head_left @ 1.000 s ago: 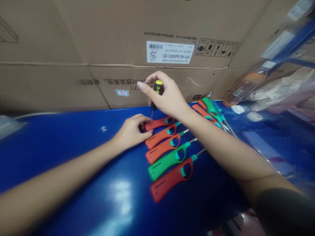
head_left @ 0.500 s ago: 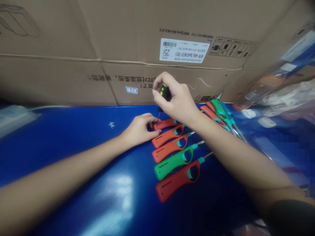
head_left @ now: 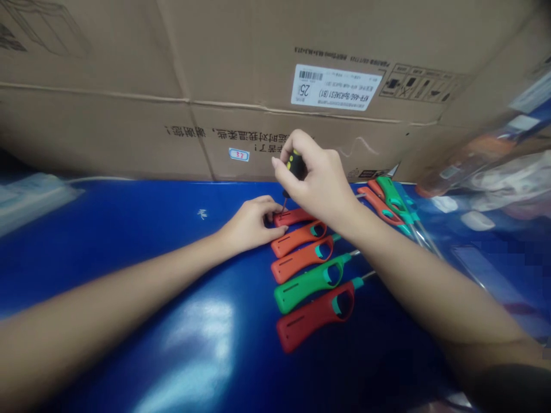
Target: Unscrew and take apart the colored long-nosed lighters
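My right hand (head_left: 321,180) is closed round the black and yellow handle of a screwdriver (head_left: 295,165), held upright. The screwdriver's thin shaft points down at the butt end of a red lighter (head_left: 293,217), the farthest in a row. My left hand (head_left: 253,223) grips that same end between thumb and fingers. Nearer to me lie two orange lighters (head_left: 297,238) (head_left: 301,261), a green lighter (head_left: 307,284) and a dark red lighter (head_left: 312,318), side by side on the blue table (head_left: 206,264). My right forearm hides some of their metal tips.
A large cardboard box (head_left: 232,69) stands along the table's back edge. More lighters (head_left: 390,201) are piled at the right, beside a bottle with an orange label (head_left: 469,160) and white pieces (head_left: 477,221). A plastic packet (head_left: 34,201) lies at the far left.
The whole view has shifted a little, so things appear slightly farther right. My right hand's fingers have changed position slightly on the screwdriver handle. My left hand keeps its hold.
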The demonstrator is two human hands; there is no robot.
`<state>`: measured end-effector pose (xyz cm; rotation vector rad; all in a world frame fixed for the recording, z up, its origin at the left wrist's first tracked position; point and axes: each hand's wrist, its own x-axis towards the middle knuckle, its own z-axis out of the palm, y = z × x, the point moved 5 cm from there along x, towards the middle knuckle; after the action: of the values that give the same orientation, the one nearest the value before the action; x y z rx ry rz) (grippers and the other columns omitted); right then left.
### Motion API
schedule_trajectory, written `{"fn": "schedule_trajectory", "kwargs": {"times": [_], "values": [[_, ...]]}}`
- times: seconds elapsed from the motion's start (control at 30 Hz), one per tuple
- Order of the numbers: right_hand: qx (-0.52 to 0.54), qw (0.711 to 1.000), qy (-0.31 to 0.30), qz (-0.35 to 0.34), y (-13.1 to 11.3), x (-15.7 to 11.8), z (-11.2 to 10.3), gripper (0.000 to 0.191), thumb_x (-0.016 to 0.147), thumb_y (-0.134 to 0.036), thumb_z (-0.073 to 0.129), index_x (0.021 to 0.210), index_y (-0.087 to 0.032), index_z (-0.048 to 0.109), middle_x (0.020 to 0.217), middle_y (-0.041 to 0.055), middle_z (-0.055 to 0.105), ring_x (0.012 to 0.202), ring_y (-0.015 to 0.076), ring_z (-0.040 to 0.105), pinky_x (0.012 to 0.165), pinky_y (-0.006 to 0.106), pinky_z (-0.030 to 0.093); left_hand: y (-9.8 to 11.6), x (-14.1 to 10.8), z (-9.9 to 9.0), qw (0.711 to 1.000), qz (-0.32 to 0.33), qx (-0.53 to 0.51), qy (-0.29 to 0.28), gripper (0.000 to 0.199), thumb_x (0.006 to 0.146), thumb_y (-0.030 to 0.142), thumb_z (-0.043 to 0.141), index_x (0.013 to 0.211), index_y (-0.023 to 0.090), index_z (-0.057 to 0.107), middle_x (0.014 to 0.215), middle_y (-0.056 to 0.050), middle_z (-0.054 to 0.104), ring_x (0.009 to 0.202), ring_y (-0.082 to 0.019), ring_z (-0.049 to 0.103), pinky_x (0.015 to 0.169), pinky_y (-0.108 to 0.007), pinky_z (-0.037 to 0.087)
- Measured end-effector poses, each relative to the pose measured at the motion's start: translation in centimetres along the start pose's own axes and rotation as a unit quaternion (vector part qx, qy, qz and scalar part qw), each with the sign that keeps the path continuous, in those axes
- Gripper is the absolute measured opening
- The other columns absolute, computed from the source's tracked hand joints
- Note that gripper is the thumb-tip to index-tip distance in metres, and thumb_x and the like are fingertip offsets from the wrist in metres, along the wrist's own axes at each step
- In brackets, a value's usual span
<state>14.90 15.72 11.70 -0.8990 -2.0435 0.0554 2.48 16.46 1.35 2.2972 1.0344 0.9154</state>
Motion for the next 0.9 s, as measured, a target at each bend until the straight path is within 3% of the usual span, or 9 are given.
{"fn": "schedule_trajectory", "kwargs": {"times": [0.23,0.47,0.9], "values": [[-0.024,0.998,-0.023,-0.053,-2.0,-0.6,0.3,0.009,0.096,-0.020,0.052,0.088,-0.023,0.048,0.076,-0.0043,0.057,0.062,0.0102,0.050,0.065,0.025,0.041,0.1,0.0,0.0,1.000,0.012,-0.013,0.003,0.018,0.076,0.019,0.073,0.093,0.015,0.072,0.081,-0.002,0.065,0.069,-0.015,0.058,0.064,-0.027,0.047],[-0.081,0.991,-0.093,-0.061,-3.7,-1.3,1.2,0.006,0.100,-0.024,0.046,0.098,-0.021,0.050,0.084,-0.0002,0.059,0.069,0.0123,0.053,0.067,0.026,0.041,0.0,-0.1,0.2,0.999,0.012,-0.041,0.028,0.021,0.077,0.019,0.074,0.096,0.016,0.066,0.091,-0.006,0.071,0.086,-0.023,0.067,0.073,-0.032,0.056],[-0.103,0.986,-0.113,-0.073,-4.1,-1.6,1.4,0.007,0.101,-0.022,0.045,0.099,-0.021,0.052,0.082,-0.0008,0.058,0.070,0.0130,0.052,0.067,0.026,0.040,0.2,0.0,0.1,0.997,0.021,-0.079,0.016,0.022,0.079,0.021,0.072,0.099,0.019,0.066,0.097,-0.005,0.073,0.095,-0.022,0.069,0.082,-0.031,0.056]]}}
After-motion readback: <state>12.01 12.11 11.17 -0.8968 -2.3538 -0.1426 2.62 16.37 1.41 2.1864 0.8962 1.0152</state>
